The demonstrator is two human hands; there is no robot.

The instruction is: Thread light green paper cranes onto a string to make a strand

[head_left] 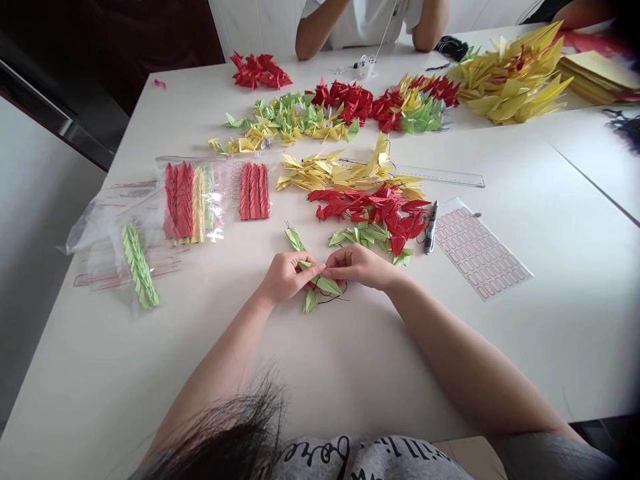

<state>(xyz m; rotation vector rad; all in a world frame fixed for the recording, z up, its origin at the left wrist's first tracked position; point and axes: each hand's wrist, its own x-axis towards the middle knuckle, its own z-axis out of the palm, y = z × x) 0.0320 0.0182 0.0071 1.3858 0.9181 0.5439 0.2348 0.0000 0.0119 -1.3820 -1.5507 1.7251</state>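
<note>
My left hand [285, 277] and my right hand [357, 265] meet above the white table [240, 373], their fingertips pinching a light green origami paper crane [327, 285]. A dark thread [333, 300] runs from it, linking it to other green cranes. One of these [311, 301] hangs just below my hands, and another [295, 239] lies beyond my left hand. Close beyond my right hand is a loose heap of green cranes [367, 237], touching a pile of red paper cranes [373, 210].
Zip bags [193, 203] hold tight rows of red, yellow and green cranes at the left. A black marker [431, 227] and a sheet of red-outlined labels [480, 253] lie to the right. Beyond are a clear ruler [440, 175], more crane piles, and a seated person [370, 20].
</note>
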